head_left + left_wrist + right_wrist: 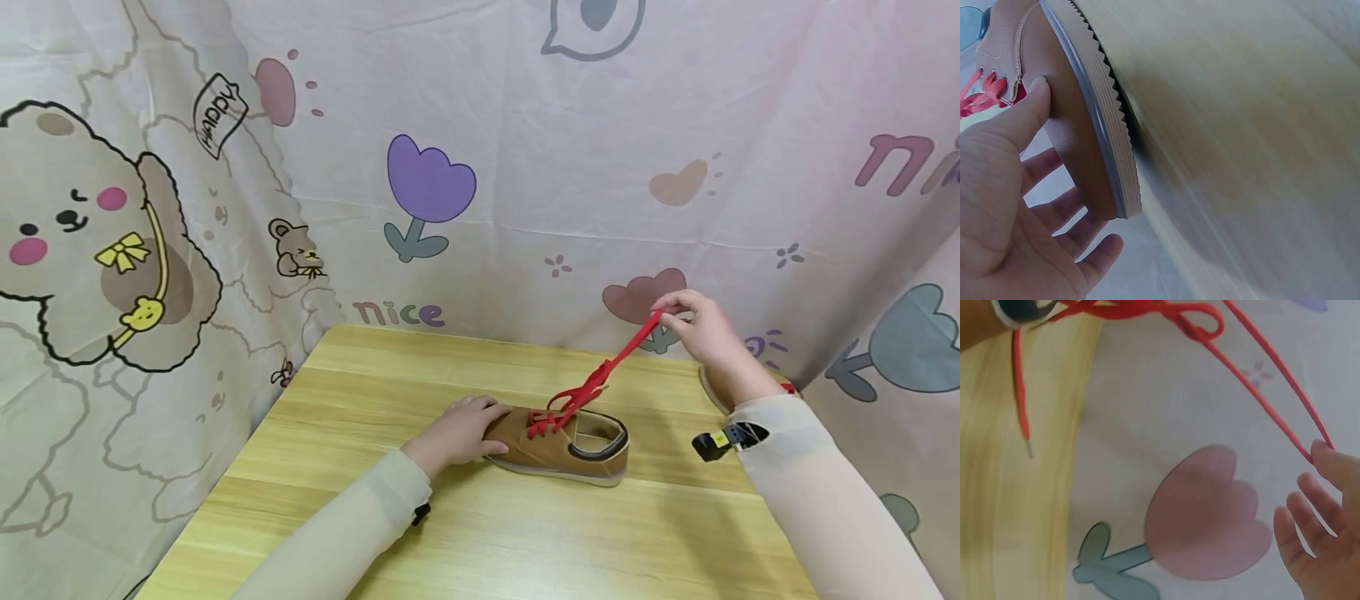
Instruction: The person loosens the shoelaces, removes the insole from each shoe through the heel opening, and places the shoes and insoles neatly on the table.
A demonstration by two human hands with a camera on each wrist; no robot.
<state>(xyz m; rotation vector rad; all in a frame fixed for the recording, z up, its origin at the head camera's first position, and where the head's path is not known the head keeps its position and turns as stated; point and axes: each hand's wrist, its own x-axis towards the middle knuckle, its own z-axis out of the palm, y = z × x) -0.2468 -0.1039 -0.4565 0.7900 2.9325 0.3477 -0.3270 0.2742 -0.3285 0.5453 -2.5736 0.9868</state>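
A brown shoe (pixel 528 454) with a pale sole lies on the table, its toe to the left. My left hand (pixel 461 429) grips the toe. In the left wrist view the thumb (pixel 1035 106) presses one side and the fingers reach round the other. High to the right, my right hand (pixel 701 329) pinches the red shoelace (pixel 630 343), which runs taut up from the shoe. In the right wrist view two strands of lace (pixel 1260 403) meet at the thumb, with a loop near the shoe. A loose lace end (pixel 1020 403) hangs down.
A second brown shoe (pixel 711 390) with red lace stands at the table's back right, partly hidden by my right arm. The wooden table (pixel 360 375) meets a printed cloth (pixel 510 275) behind and at both sides.
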